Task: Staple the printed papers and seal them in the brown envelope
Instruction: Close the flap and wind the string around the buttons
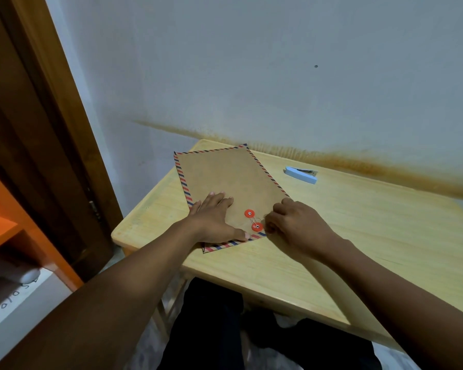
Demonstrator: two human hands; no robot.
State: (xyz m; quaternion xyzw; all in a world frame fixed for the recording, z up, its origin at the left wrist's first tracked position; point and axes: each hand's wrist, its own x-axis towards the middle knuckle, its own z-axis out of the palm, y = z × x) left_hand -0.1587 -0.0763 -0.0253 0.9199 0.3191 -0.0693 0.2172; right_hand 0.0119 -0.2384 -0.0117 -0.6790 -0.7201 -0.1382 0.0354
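Note:
A brown envelope point(225, 180) with a red-and-blue striped border lies flat on the wooden table point(358, 231). Two red button discs point(253, 220) sit near its closest end, with a thin string between them. My left hand point(214, 220) presses flat on the envelope, fingers spread, left of the discs. My right hand point(294, 222) is curled just right of the discs, fingertips pinched at the string. The flap lies closed. No printed papers are visible. A light blue stapler point(301, 174) rests on the table beyond my right hand.
The table stands against a grey wall point(278, 76) with a brown stain along its back edge. A dark wooden door frame point(51, 129) and an orange shelf point(0, 225) are at the left. My dark-clothed legs point(225, 329) are under the table's front edge.

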